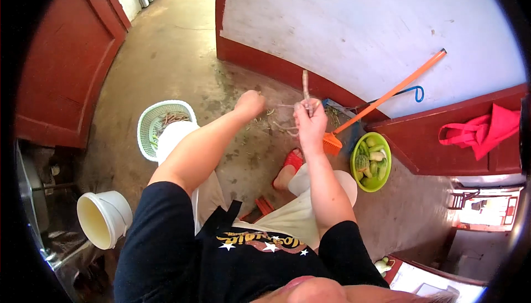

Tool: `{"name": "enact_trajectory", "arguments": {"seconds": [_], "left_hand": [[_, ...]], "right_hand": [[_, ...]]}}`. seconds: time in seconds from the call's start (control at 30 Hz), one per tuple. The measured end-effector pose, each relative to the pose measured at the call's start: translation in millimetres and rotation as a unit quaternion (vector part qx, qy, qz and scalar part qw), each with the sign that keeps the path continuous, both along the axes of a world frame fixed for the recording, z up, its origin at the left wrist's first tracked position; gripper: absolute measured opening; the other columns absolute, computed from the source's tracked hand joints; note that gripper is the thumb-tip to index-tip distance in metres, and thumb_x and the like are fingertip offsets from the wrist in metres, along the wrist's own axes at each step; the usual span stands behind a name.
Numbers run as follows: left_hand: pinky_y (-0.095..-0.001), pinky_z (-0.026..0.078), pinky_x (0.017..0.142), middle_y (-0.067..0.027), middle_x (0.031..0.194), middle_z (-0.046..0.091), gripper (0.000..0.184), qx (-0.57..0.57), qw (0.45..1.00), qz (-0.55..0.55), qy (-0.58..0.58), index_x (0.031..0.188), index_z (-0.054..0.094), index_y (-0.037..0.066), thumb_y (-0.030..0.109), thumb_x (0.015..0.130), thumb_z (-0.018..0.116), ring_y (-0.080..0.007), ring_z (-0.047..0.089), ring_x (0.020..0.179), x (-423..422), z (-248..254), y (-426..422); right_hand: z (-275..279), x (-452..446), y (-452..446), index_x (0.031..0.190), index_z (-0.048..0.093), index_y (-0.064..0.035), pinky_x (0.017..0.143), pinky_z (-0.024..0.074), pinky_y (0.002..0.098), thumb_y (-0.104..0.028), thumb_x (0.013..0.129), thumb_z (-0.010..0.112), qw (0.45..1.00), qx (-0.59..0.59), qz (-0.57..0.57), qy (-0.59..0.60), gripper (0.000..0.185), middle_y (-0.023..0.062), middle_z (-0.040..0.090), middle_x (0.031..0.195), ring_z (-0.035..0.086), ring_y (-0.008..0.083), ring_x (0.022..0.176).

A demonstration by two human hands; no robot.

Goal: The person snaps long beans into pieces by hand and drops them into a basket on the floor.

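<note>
My right hand (311,123) is closed around a pale brown, stick-like stalk (305,84) that points up from the fist. A thin light strand (285,106) sticks out of this hand towards the left. Close by on the left, my left hand (250,104) is curled with its fingers pressed together; what it holds, if anything, is hidden. Beyond and below both hands, bits of plant scraps (270,112) lie on the concrete floor. A white woven basket (142,131) with brownish and green pods (173,118) stands by my left knee.
A green basin (388,162) of gourd-like vegetables (374,158) stands on the right. An orange-handled broom (390,94) leans against the wall, beside a blue-handled dustpan (418,94). A white bucket (118,206) is at lower left. A pink bag (478,131) hangs at right.
</note>
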State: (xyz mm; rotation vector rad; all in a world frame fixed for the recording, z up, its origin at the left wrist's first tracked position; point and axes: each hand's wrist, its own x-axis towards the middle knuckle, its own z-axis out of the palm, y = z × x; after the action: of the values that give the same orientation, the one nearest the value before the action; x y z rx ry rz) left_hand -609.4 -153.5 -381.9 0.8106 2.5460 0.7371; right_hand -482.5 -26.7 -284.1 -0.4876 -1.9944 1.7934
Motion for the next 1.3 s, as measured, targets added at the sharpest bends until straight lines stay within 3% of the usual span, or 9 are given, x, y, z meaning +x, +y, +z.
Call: {"name": "enact_trajectory", "arguments": {"seconds": [0.03, 0.07, 0.1, 0.2, 0.53, 0.73, 1.03, 1.27, 1.3], "left_hand": [[-0.0336, 0.044, 0.051, -0.0114, 0.067, 0.057, 0.016, 0.002, 1.0, 0.006, -0.001, 0.081, 0.059, 0.002, 0.013, 0.076, 0.048, -0.0235, 0.059, 0.062, 0.8, 5.6, -3.8], [-0.0313, 0.045, 0.049, -0.0098, 0.066, 0.057, 0.017, 0.159, 0.953, 0.093, -0.239, 0.083, 0.058, 0.002, 0.014, 0.079, 0.048, -0.0205, 0.059, 0.06, -1.8, 13.1, -5.4], [-0.029, 0.046, 0.047, -0.0082, 0.066, 0.057, 0.017, 0.301, 0.822, 0.165, -0.455, 0.084, 0.058, 0.002, 0.015, 0.082, 0.047, -0.0175, 0.059, 0.059, -0.9, 37.9, -6.2], [-0.0265, 0.046, 0.048, -0.0067, 0.067, 0.058, 0.018, 0.319, 0.777, 0.024, -0.542, 0.091, 0.055, 0.003, 0.017, 0.085, 0.045, -0.0156, 0.059, 0.059, 23.1, 100.0, -9.0], [-0.0235, 0.036, 0.044, 0.0006, 0.059, 0.047, 0.017, 0.244, 0.802, -0.074, -0.541, 0.088, 0.054, 0.005, 0.019, 0.085, 0.045, -0.0091, 0.043, 0.047, 32.3, 97.2, -5.4], [-0.0256, 0.03, 0.041, 0.0005, 0.054, 0.041, 0.013, 0.267, 0.816, 0.035, -0.512, 0.072, 0.049, 0.006, 0.016, 0.08, 0.046, -0.0097, 0.038, 0.045, 31.5, 84.8, -1.6], [-0.0321, 0.034, 0.038, -0.0032, 0.051, 0.04, 0.012, 0.457, 0.666, 0.247, -0.535, 0.065, 0.047, 0.007, 0.014, 0.075, 0.048, -0.0155, 0.039, 0.043, 0.3, 76.3, -9.2], [-0.0281, 0.032, 0.042, 0.0013, 0.056, 0.04, 0.011, 0.445, 0.717, 0.264, -0.468, 0.082, 0.048, 0.008, 0.018, 0.081, 0.052, -0.0104, 0.036, 0.046, -1.2, 92.3, -25.9], [-0.0272, 0.031, 0.042, 0.0014, 0.056, 0.04, 0.011, 0.409, 0.759, 0.228, -0.453, 0.083, 0.05, 0.008, 0.018, 0.081, 0.053, -0.0101, 0.036, 0.046, 3.4, 87.8, -27.0]], "right_hand": [[8.1, 1.8, 0.4, 0.08, 0.047, -0.0077, 0.042, 0.0319, 0.0184, -0.01, 0.082, 0.058, 0.998, -0.068, 0.011, 0.008, 0.012, 0.0006, 0.05, 0.063, 0.041, 0.005, 0.049], [14.5, 1.3, 5.4, 0.08, 0.047, -0.0076, 0.041, 0.0316, 0.0187, -0.01, 0.082, 0.058, 0.991, -0.133, 0.021, 0.018, 0.012, 0.0008, 0.05, 0.063, 0.041, 0.0051, 0.048], [18.5, 1.2, 13.9, 0.08, 0.047, -0.0069, 0.039, 0.0308, 0.0198, -0.01, 0.082, 0.059, 0.98, -0.192, 0.053, 0.004, 0.013, 0.0013, 0.049, 0.062, 0.041, 0.0057, 0.047], [11.3, 4.3, 28.7, 0.08, 0.047, -0.0057, 0.037, 0.0302, 0.0209, -0.011, 0.081, 0.06, 0.952, -0.29, 0.052, -0.086, 0.014, 0.0022, 0.049, 0.062, 0.041, 0.0065, 0.045], [4.3, -2.6, 24.8, 0.081, 0.049, -0.004, 0.037, 0.0303, 0.021, -0.011, 0.081, 0.06, 0.953, -0.283, 0.062, -0.09, 0.013, 0.0031, 0.05, 0.062, 0.041, 0.0069, 0.044], [-0.2, -1.5, 15.2, 0.084, 0.046, -0.005, 0.037, 0.0296, 0.0202, -0.007, 0.081, 0.059, 0.964, -0.247, 0.062, -0.076, 0.013, 0.0052, 0.052, 0.064, 0.041, 0.0062, 0.045], [-6.8, -3.3, 12.1, 0.085, 0.046, -0.0055, 0.038, 0.0287, 0.0198, -0.006, 0.079, 0.06, 0.97, -0.229, 0.068, -0.054, 0.015, 0.0067, 0.053, 0.066, 0.041, 0.0061, 0.046], [-13.3, -8.6, 26.6, 0.097, 0.046, -0.0053, 0.04, 0.0344, 0.024, -0.011, 0.082, 0.054, 0.943, -0.294, 0.042, -0.15, 0.018, 0.0047, 0.053, 0.066, 0.045, 0.0088, 0.049], [-15.5, -8.7, 31.5, 0.096, 0.048, -0.0044, 0.04, 0.0346, 0.0246, -0.012, 0.083, 0.052, 0.931, -0.332, 0.045, -0.142, 0.015, 0.005, 0.052, 0.066, 0.046, 0.0096, 0.05]]}}
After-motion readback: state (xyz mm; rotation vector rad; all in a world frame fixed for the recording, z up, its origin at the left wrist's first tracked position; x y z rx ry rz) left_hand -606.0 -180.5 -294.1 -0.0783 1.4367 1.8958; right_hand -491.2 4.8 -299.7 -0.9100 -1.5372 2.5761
